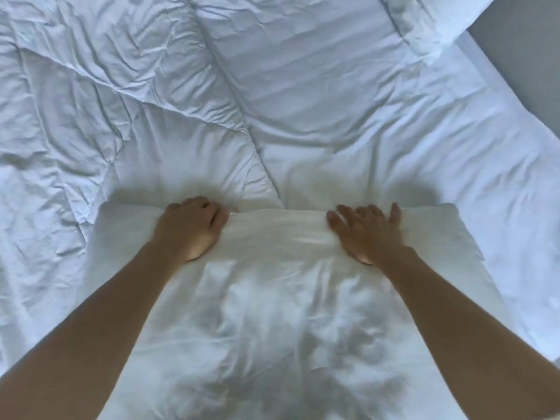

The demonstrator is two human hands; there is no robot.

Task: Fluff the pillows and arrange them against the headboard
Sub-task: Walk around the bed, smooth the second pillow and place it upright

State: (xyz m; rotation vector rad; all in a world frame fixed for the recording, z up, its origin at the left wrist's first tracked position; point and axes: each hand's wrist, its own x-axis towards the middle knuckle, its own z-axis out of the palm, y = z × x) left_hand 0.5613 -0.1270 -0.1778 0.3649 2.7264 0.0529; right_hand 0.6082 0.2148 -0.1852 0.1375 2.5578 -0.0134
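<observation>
While the pillow (272, 313) is lying flat on the duvet (121, 101) just in front of us, we are working along its far edge. Our left grip (191, 228) is curling its fingers over that edge and clutching the fabric. Our right grip (366, 231) is lying spread out, pressing down and holding nothing. To fluff well, we are judging that both sides should be squeezing inward evenly before lifting. A second pillow (439, 19) is lying well apart, up at the far right.

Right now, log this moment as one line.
pillow: lying on duvet | left hand: grips its far edge | right hand: fingers spread, pressing it | second pillow: top right
</observation>
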